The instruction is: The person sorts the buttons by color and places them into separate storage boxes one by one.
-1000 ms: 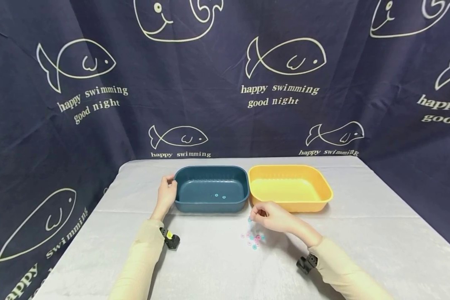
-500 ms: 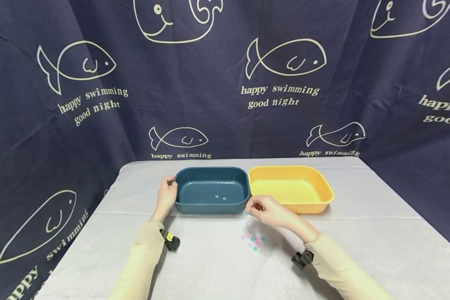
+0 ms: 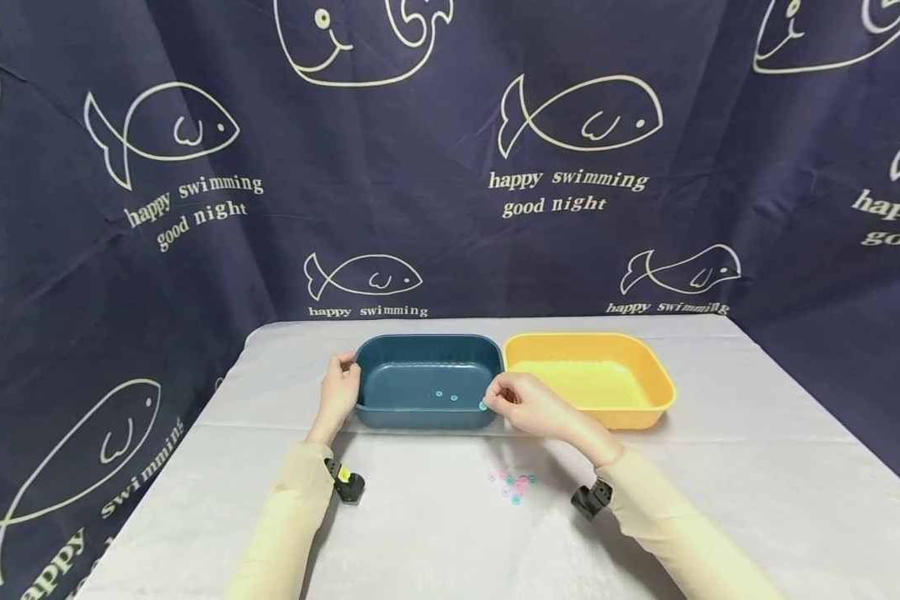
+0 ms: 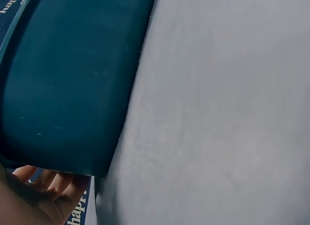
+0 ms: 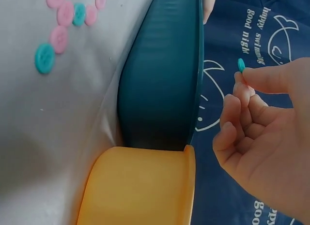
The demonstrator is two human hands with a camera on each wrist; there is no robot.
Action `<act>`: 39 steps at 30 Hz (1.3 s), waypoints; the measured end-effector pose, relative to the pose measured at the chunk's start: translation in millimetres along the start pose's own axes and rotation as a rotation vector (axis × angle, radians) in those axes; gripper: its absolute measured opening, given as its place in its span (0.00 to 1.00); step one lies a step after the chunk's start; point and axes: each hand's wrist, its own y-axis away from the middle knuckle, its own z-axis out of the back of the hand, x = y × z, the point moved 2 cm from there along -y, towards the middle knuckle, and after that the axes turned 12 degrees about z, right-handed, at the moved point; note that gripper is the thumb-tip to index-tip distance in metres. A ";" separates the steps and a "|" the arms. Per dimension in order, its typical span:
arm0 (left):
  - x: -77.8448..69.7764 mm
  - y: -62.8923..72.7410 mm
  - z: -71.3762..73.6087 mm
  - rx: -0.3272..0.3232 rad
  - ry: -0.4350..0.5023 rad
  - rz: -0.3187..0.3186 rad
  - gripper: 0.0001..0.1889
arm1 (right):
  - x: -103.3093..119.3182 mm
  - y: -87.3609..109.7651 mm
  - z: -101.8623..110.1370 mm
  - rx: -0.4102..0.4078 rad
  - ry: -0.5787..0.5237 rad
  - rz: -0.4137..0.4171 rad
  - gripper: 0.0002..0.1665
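My right hand (image 3: 528, 406) pinches a turquoise button (image 5: 241, 65) between thumb and forefinger, above the front right corner of the dark blue bin (image 3: 420, 417). At that bin's left end, my left hand (image 3: 339, 392) grips the rim; in the left wrist view its fingers (image 4: 59, 184) lie against the outer wall. Two small turquoise buttons (image 3: 453, 398) lie on the bin's floor. On the table in front sits a loose cluster of pink buttons (image 5: 65, 13) and turquoise buttons (image 5: 44, 58).
A yellow bin (image 3: 622, 418) stands right against the blue one on its right side. Both rest on a table with a pale grey cloth (image 3: 420, 508). Behind hangs a navy curtain (image 3: 450, 242) with fish drawings.
My right hand has risen and moved left with the turquoise button, from the table in front of the bins to above the blue bin's corner. My left hand keeps its place on the rim.
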 end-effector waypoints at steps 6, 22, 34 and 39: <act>0.9 -0.7 -1.2 -0.001 -0.001 -0.003 0.20 | -6.0 -10.2 -2.0 -0.013 0.021 -0.014 0.07; 1.0 -1.7 -0.4 -0.019 -0.002 -0.022 0.20 | -22.8 -35.7 -7.4 0.005 0.061 -0.045 0.08; -2.2 -0.9 0.1 -0.016 0.009 -0.023 0.20 | -27.8 -51.0 -9.6 0.023 0.112 -0.028 0.09; -0.7 -1.7 0.3 -0.025 0.011 -0.028 0.19 | -31.1 -57.2 -13.2 0.032 0.131 -0.021 0.09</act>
